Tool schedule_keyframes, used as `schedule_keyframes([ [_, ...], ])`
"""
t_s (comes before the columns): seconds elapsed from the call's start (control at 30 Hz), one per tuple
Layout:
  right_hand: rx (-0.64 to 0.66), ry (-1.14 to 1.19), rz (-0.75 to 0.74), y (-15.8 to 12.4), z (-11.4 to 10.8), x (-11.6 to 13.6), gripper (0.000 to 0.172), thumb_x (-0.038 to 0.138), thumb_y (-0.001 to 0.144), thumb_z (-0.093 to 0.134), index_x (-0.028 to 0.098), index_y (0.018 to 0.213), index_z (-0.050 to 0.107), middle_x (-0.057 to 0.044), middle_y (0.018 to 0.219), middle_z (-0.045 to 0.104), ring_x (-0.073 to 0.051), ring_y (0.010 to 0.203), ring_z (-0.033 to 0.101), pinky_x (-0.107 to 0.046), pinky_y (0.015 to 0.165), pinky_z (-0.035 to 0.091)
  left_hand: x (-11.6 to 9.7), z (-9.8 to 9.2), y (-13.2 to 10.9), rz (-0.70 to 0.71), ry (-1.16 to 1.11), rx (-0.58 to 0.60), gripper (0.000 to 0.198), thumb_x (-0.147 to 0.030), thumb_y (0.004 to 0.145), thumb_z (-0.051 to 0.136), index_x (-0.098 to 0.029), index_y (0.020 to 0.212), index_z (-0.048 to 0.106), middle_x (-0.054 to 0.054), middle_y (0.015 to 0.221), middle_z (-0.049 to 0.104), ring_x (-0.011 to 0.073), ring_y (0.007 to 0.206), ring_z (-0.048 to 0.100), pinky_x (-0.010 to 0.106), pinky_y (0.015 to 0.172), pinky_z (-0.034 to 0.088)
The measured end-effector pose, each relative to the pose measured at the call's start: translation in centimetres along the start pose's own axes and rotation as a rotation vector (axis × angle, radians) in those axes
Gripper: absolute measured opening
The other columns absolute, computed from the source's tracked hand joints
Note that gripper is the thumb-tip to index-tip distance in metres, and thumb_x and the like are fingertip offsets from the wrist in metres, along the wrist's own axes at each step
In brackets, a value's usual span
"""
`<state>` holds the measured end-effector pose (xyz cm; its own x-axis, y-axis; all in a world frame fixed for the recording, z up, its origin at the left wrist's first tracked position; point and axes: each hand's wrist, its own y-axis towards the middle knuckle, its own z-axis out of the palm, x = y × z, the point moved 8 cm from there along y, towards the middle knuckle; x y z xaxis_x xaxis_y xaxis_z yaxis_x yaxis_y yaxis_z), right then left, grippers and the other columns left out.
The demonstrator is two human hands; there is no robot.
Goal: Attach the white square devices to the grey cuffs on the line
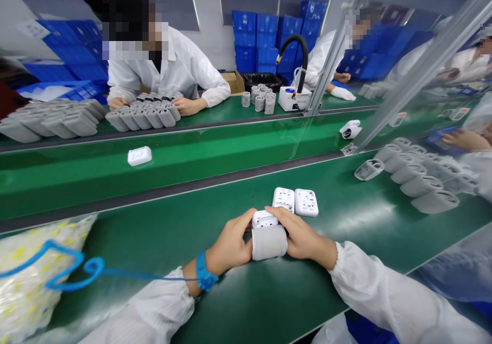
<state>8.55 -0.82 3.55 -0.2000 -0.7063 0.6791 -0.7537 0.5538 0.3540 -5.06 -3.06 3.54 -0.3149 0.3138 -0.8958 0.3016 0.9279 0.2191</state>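
Both my hands grip one grey sleeve (269, 242) with a white device (264, 218) sitting in its top end, low on the green mat. My left hand (229, 244) is closed on its left side, thumb up on the white device; a blue wrist strap (203, 275) circles that wrist. My right hand (302, 236) wraps the right side. Just beyond lie two white devices (295, 201) side by side. A row of empty grey sleeves (418, 182) lies to the right.
A green conveyor belt (215, 154) crosses the middle, carrying a white device (139, 156) and another white part (350, 129). Across it a person in white handles grey sleeves (144, 114). A plastic bag (26, 277) and blue coiled cord (69, 272) lie at left. Blue crates (269, 39) stack behind.
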Motion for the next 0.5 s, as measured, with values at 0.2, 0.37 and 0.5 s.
schedule_keyframes([
  [0.2, 0.117, 0.134, 0.08, 0.8, -0.7, -0.5, 0.061, 0.014, 0.091, 0.054, 0.026, 0.149, 0.04, -0.01, 0.137, 0.059, -0.022, 0.114, 0.064, -0.037, 0.096, 0.052, -0.1, -0.2, 0.6, -0.093, -0.049, 0.115, 0.036, -0.023, 0.081, 0.066, -0.02, 0.115, 0.056, 0.006, 0.105, 0.072, 0.0209, 0.09, 0.071, 0.031, 0.08, 0.057],
  [0.37, 0.14, 0.038, 0.015, 0.7, -0.9, 0.8, 0.067, 0.012, 0.092, 0.05, 0.025, 0.154, 0.029, -0.011, 0.147, 0.051, -0.022, 0.13, 0.053, -0.04, 0.109, 0.042, -0.8, -0.2, 0.5, -0.006, 0.074, 0.113, 0.042, -0.021, 0.084, 0.06, -0.022, 0.125, 0.054, 0.006, 0.109, 0.072, 0.0209, 0.091, 0.071, 0.03, 0.08, 0.057],
  [0.5, 0.097, -0.057, 0.048, 0.5, -0.2, 0.2, 0.071, 0.019, 0.091, 0.054, 0.018, 0.156, 0.024, -0.017, 0.143, 0.052, -0.026, 0.128, 0.053, -0.042, 0.106, 0.044, -0.5, -0.4, 0.4, 0.04, 0.2, 0.013, 0.04, -0.022, 0.082, 0.059, -0.023, 0.121, 0.055, 0.004, 0.101, 0.073, 0.0198, 0.082, 0.071, 0.026, 0.072, 0.056],
])
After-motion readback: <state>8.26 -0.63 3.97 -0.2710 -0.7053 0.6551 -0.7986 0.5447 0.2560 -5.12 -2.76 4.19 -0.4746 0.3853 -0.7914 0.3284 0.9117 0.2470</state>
